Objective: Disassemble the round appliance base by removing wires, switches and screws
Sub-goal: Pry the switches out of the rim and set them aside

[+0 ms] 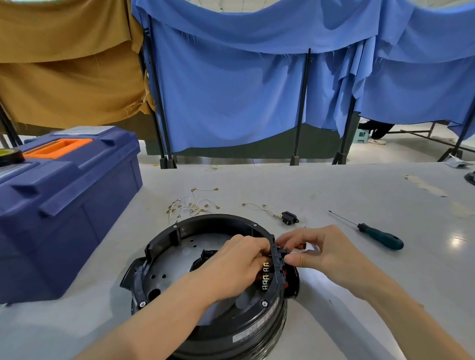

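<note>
The round black plastic appliance base point(210, 219) sits near the middle of the grey tabletop point(362, 278). The left hand point(236, 263) reaches inside it and the right hand point(317, 250) is outside. Both sets of fingers pinch the black switch block point(278, 258) in the right rim. This looks like the switch step. Next it likely needs wiggling free.

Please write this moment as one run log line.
left hand: grips switch block inside round base | right hand: pinches it from outside | screwdriver: on table
</note>
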### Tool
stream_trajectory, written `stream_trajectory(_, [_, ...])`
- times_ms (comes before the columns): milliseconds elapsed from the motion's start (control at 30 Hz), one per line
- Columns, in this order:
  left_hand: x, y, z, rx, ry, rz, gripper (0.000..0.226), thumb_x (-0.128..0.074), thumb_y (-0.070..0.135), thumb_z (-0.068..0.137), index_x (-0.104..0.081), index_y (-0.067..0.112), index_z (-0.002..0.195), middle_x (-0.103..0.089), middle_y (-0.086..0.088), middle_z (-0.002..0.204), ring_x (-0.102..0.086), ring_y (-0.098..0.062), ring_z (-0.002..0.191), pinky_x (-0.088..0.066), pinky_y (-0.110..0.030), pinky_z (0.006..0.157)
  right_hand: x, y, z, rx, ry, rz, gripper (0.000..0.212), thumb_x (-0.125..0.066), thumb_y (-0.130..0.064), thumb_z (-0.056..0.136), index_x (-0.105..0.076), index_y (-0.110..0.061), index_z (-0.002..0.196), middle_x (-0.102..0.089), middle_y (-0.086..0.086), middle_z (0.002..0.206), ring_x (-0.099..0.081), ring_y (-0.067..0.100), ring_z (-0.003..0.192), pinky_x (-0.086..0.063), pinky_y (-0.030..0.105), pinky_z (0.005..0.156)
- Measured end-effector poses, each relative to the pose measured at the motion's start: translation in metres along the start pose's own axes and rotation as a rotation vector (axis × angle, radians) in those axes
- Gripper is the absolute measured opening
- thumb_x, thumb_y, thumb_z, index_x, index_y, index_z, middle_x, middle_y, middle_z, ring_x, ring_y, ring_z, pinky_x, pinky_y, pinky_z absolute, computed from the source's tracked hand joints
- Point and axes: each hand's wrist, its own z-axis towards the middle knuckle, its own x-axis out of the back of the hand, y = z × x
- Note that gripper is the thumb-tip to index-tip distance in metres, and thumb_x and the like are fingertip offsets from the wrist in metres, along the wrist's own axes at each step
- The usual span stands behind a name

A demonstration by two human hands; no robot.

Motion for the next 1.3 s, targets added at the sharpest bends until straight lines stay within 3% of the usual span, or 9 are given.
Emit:
stream_trajectory(133, [0.000,0.000,0.000,0.011,-0.002,0.011,0.025,-0.050,0.011,0.097,-0.049,0.027,0.077,-0.046,0.008,0.051,-0.043,-0.007,0.048,-0.029,-0.020,0.051,0.016,0.003,-0.001,-0.046,0.029,-0.011,0.010,-0.072,-0.001,0.081,-0.075,-0.009,0.076,-0.075,-0.004,0.094,-0.067,0.006,0.083,-0.047,0.011,0.069])
stream_trajectory(267, [0.000,0.001,0.000,0.019,-0.005,0.022,0.028,-0.049,0.012,0.098,-0.046,0.029,0.076,-0.045,0.009,0.049,-0.047,-0.001,0.048,-0.028,-0.015,0.050,0.041,0.016,0.004,-0.215,0.350,0.143,0.005,-0.070,-0.001,0.084,-0.072,0.000,0.079,-0.074,0.018,0.080,-0.068,0.027,0.064,-0.057,0.034,0.072])
stream_trajectory(400, [0.001,0.001,0.001,0.017,0.000,0.018,0.031,-0.049,0.013,0.098,-0.045,0.031,0.074,-0.045,0.011,0.049,-0.049,0.005,0.051,-0.028,-0.015,0.051,0.041,0.029,0.016,-0.314,0.464,0.025,0.009,-0.067,-0.002,0.088,-0.068,0.002,0.080,-0.068,0.020,0.067,-0.060,0.021,0.052,-0.054,0.028,0.053])
stream_trajectory(567, [0.000,-0.002,0.002,0.010,0.001,0.025,0.030,-0.049,0.013,0.098,-0.044,0.030,0.073,-0.046,0.009,0.050,-0.047,0.000,0.050,-0.029,-0.017,0.051,0.023,0.031,0.040,-0.317,0.416,-0.134,0.007,-0.065,-0.005,0.089,-0.068,-0.003,0.083,-0.069,0.011,0.066,-0.056,0.007,0.040,-0.045,0.020,0.048])
stream_trajectory(767, [0.000,-0.002,0.003,-0.005,0.003,0.034,0.026,-0.049,0.014,0.097,-0.047,0.027,0.075,-0.044,0.010,0.049,-0.045,0.002,0.052,-0.028,-0.015,0.050,0.011,0.024,0.063,-0.237,0.370,-0.414,0.013,-0.063,-0.010,0.090,-0.075,-0.010,0.084,-0.072,0.006,0.078,-0.066,0.023,0.075,-0.050,0.032,0.069])
stream_trajectory(900, [0.001,-0.001,0.002,-0.009,0.010,0.027,0.031,-0.050,0.012,0.097,-0.044,0.030,0.072,-0.042,0.012,0.046,-0.047,0.002,0.050,-0.027,-0.014,0.050,0.005,0.030,0.072,-0.237,0.337,-0.419,0.014,-0.067,-0.009,0.088,-0.070,-0.016,0.076,-0.069,0.008,0.077,-0.062,0.022,0.080,-0.040,0.018,0.056])
stream_trajectory(1033, [0.001,-0.001,0.002,-0.009,0.011,0.018,0.029,-0.050,0.013,0.097,-0.045,0.029,0.073,-0.044,0.009,0.046,-0.049,0.001,0.052,-0.028,-0.014,0.051,0.003,0.037,0.071,-0.246,0.313,-0.404,0.018,-0.065,-0.014,0.091,-0.069,-0.021,0.075,-0.066,0.014,0.087,-0.052,0.029,0.093,-0.037,0.026,0.064])
stream_trajectory(1200, [0.003,0.001,0.002,0.005,0.001,-0.003,0.030,-0.051,0.013,0.096,-0.046,0.029,0.071,-0.045,0.009,0.047,-0.046,-0.002,0.048,-0.028,-0.017,0.050,0.008,0.033,0.060,-0.179,0.381,-0.352,0.016,-0.063,-0.014,0.093,-0.075,-0.011,0.085,-0.072,0.013,0.083,-0.055,0.018,0.070,-0.038,0.017,0.058])
stream_trajectory(1300, [0.007,0.003,0.001,0.036,-0.019,-0.070,0.028,-0.053,0.013,0.095,-0.050,0.029,0.073,-0.048,0.012,0.043,-0.049,0.002,0.046,-0.033,-0.018,0.051,0.012,0.023,0.051,-0.117,0.438,-0.315,0.016,-0.061,-0.017,0.094,-0.076,-0.013,0.088,-0.074,0.000,0.089,-0.065,0.022,0.082,-0.045,0.014,0.066])
